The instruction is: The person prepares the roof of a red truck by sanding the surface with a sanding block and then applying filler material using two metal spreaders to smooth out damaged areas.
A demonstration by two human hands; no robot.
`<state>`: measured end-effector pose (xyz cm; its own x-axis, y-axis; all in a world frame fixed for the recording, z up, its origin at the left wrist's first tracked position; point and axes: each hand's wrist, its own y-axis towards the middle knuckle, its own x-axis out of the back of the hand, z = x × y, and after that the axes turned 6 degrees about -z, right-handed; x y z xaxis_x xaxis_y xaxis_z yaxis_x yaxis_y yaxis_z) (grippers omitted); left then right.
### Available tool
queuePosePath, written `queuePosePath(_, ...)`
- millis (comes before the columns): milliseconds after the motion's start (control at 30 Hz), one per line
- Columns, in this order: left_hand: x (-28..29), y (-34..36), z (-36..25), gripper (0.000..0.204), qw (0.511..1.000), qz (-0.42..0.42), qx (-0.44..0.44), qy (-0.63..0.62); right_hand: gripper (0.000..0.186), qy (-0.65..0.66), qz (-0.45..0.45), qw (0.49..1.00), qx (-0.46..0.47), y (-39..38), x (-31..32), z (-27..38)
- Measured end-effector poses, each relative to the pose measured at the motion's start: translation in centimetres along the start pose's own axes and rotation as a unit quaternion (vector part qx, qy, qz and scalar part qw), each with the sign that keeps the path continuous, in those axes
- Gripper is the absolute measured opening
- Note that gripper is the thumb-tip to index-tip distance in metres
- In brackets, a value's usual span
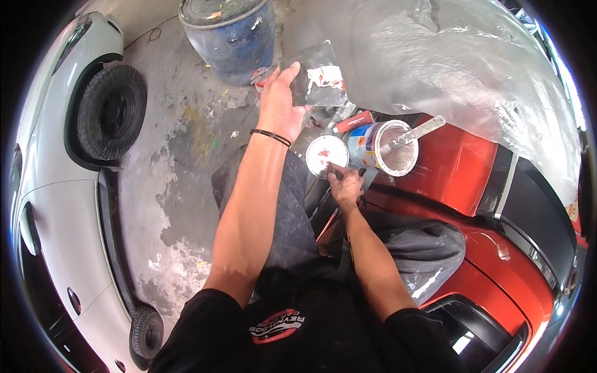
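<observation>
My left hand (pixel 280 99) grips a dark square board (pixel 317 93) with white paste (pixel 324 76) on it, held up near a blue drum. My right hand (pixel 345 185) is closed on a small dark tool (pixel 331 168) at the white round lid (pixel 320 152), which has a red smear. Just right of the lid an open can (pixel 367 140) tilts toward me, a pale stir stick (pixel 423 129) resting in its mouth. A red tube (pixel 351 122) lies behind the can.
A blue drum (pixel 227 50) stands at the back. A white car (pixel 56 217) with black tyres is on the left. A red car body (pixel 466 267) fills the right, with translucent plastic sheeting (pixel 454 74) above it. Stained concrete floor (pixel 161 205) lies between.
</observation>
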<state>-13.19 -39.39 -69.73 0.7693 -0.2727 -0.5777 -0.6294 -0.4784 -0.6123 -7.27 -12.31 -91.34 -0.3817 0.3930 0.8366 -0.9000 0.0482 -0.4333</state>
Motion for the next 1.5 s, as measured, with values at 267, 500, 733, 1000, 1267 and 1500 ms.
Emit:
queuePosePath(267, 1.0, -0.4, -0.3, 0.047, 0.998, 0.049, -0.015, 0.026, 0.047, -0.058, -0.082, 0.992, 0.071, 0.4, -3.2, 0.2)
queuePosePath(500, 1.9, 1.1, 0.3, 0.055, 0.998, 0.038, -0.010, 0.041, 0.047, -0.064, -0.053, 0.994, 0.067, 0.9, -2.7, 1.6)
queuePosePath(733, 1.7, 0.6, 0.6, 0.065, 0.995, 0.084, -0.011, 0.055, 0.043, -0.083, -0.028, 0.992, 0.093, 1.5, -2.6, 1.5)
queuePosePath(1000, 1.6, 0.9, 0.7, 0.093, 0.991, 0.108, -0.012, 0.081, 0.037, -0.071, 0.076, 0.993, 0.048, 2.2, 0.6, 2.5)
queuePosePath(1267, 0.9, 0.7, 1.1, 0.076, 0.996, 0.056, -0.016, 0.067, 0.038, -0.036, 0.033, 0.997, 0.052, 1.1, -0.6, 1.8)
queuePosePath(1500, 0.1, -0.5, 0.3, 0.031, 0.997, 0.048, -0.034, 0.053, 0.040, -0.137, 0.071, 0.986, 0.068, 1.3, -1.1, 4.1)
